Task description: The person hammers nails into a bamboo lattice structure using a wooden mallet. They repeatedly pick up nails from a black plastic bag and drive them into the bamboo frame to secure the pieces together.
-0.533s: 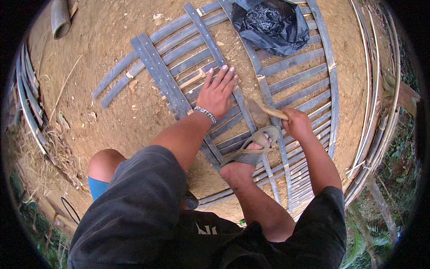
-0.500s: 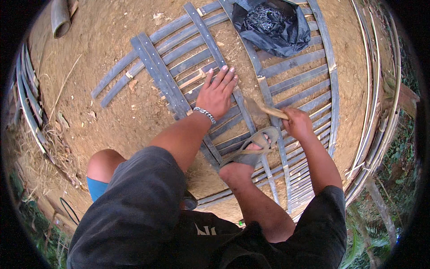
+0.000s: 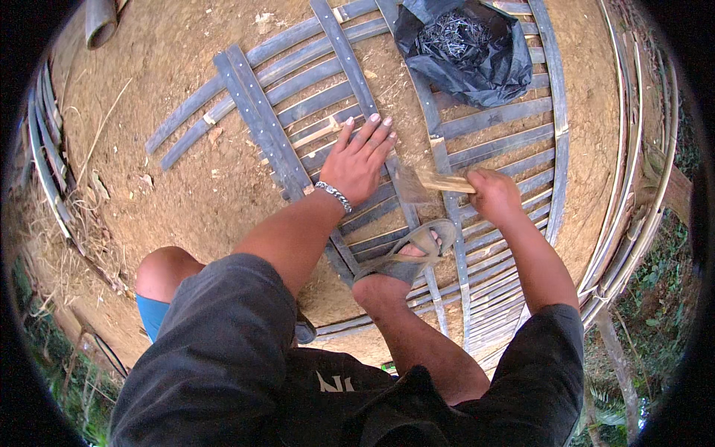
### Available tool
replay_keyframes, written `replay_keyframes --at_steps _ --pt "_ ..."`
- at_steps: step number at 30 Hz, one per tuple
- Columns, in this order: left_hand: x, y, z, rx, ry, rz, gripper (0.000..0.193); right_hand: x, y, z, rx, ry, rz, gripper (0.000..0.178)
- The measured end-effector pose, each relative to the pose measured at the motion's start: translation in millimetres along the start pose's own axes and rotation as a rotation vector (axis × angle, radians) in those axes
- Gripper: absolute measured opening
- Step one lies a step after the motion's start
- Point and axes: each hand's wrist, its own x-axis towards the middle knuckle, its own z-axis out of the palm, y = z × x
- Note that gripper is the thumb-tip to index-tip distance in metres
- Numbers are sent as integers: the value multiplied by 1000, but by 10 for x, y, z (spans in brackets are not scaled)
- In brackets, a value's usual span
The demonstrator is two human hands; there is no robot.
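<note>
A frame of split bamboo slats (image 3: 313,80), dark grey and nailed across longer strips, lies on the dirt ground. My left hand (image 3: 356,164) rests flat on it, fingers stretched out near a long cross strip (image 3: 346,59). In my right hand (image 3: 494,195) is a wooden-handled tool (image 3: 447,182), its fingers wrapped round the end of the handle. The tool's broad head is smeared by motion and hangs over a strip just right of my left hand. My sandalled foot (image 3: 421,249) stands on the slats below both hands.
An open black plastic bag (image 3: 488,71) of nails (image 3: 454,36) sits on the slats at the far right. Long bamboo poles (image 3: 633,186) line the right side. A cut bamboo tube (image 3: 100,26) lies far left, with curved strips (image 3: 46,160) along the left edge.
The wooden-handled tool has swung, its handle now more level and its head slightly lower. My left hand stays flat on the slats. The whole view has shifted a little.
</note>
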Motion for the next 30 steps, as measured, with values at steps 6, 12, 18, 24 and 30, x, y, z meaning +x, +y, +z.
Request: replay_keyframes --at_steps 6,12,18,24,30 --pt "-29 18 21 -9 21 4 61 -3 -50 -236 75 13 -219 37" --pt "-26 -13 0 4 -6 0 65 175 -113 -236 68 21 -101 30" --pt "-19 13 8 -45 -19 -7 66 154 -8 -129 -70 -176 114 40" --pt "-25 -17 23 -53 3 -1 64 61 -42 -113 15 -79 -63 37" --pt "-21 -22 3 -67 -2 2 65 62 -123 -197 236 112 -225 35"
